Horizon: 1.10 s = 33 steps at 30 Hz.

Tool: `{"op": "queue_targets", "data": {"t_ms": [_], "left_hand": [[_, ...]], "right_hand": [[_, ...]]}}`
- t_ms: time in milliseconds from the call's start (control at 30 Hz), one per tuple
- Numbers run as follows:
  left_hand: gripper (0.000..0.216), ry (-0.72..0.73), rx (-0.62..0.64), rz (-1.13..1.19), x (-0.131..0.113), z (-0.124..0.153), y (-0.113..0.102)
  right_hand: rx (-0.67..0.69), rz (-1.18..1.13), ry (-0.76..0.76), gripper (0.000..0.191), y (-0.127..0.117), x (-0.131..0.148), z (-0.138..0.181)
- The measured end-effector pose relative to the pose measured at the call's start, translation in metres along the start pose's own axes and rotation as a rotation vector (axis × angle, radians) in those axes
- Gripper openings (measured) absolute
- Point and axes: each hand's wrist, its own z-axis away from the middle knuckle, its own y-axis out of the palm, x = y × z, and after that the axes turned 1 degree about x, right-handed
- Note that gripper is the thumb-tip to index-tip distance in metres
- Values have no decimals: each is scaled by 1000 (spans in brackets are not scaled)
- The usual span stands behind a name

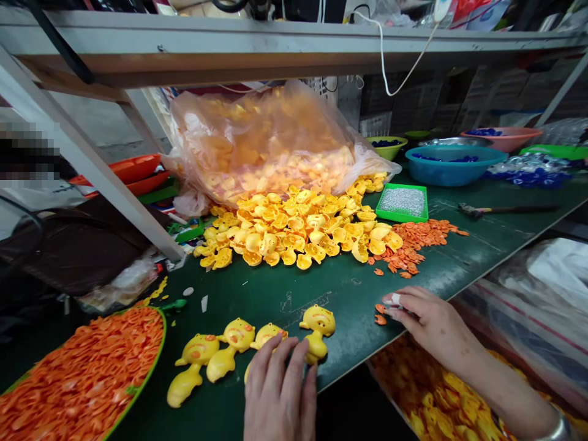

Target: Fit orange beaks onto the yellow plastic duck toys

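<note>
Yellow plastic duck figures lie in a row on the green tabletop, each with a round head and a smooth body part. My left hand rests with fingers stretched out over one of them, hiding most of its body. To its right lies another yellow duck, close to the fingertips. My right hand, with white tape on a finger, pinches at small orange plastic pieces near the table's front edge. Its fingertips partly hide what they grip.
A heap of yellow shell halves spills from a clear plastic bag. Beside it are loose orange pieces and a green tray of silvery bits. An orange-filled basin stands left, a blue basin behind. A shelf beam crosses above.
</note>
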Motion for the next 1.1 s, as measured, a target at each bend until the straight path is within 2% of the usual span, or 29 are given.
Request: {"op": "queue_targets", "data": {"t_ms": [233, 367, 433, 500, 567, 667, 733, 867, 1100], "left_hand": [[34, -27, 115, -7, -14, -4, 8], [32, -43, 128, -3, -12, -3, 8], [32, -40, 122, -7, -11, -2, 9], [33, -29, 119, -8, -11, -1, 11], [34, -22, 117, 5, -10, 1, 13], [35, -20, 116, 34, -9, 2, 13], [35, -21, 120, 38, -9, 3, 13], [34, -18, 119, 42, -8, 3, 12], [34, -58, 120, 101, -11, 3, 12]], "right_hand": [[272, 214, 52, 20, 2, 9, -23], [328, 332, -9, 22, 2, 9, -30], [292, 377, -18, 20, 2, 11, -31], [210, 279, 16, 17, 4, 16, -31], [146, -39, 103, 14, 7, 26, -31], [131, -570, 241, 16, 17, 46, -30], [122, -725, 292, 17, 25, 60, -28], [28, -735, 247, 14, 35, 80, -21], [-51, -418, -28, 17, 43, 93, -14]]}}
